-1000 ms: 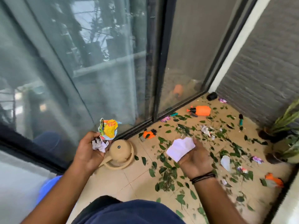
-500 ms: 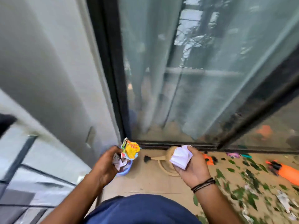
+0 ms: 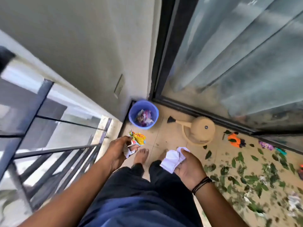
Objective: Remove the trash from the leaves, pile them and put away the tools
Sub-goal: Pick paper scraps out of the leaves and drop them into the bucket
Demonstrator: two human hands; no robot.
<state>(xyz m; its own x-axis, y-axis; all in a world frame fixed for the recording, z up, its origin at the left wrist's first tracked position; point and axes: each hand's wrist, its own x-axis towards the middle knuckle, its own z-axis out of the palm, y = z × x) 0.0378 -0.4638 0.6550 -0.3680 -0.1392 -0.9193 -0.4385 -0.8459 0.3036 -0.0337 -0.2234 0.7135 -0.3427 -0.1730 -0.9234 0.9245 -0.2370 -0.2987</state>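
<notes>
My left hand (image 3: pixel 117 150) grips a bunch of crumpled wrappers (image 3: pixel 137 139), yellow and multicoloured on top with a white scrap below. My right hand (image 3: pixel 188 166) holds a crumpled white paper (image 3: pixel 172 157). Both hands hover above my bare feet. A blue bucket (image 3: pixel 132 112) with wrappers inside stands in the corner just beyond my left hand. Green leaves (image 3: pixel 242 167) lie scattered over the tiles on the right, mixed with bits of trash (image 3: pixel 293 202).
A beige watering can (image 3: pixel 199 129) sits by the glass door track. Orange garden gloves (image 3: pixel 235 141) and a purple wrapper (image 3: pixel 265 145) lie further right. A black railing (image 3: pixel 49 145) bounds the balcony on the left; the wall and sliding glass door stand ahead.
The view has swung left and down from the leaf-strewn floor to the corner, so the blue bucket now shows. Both hands still hold their trash and sit lower, nearer the bucket.
</notes>
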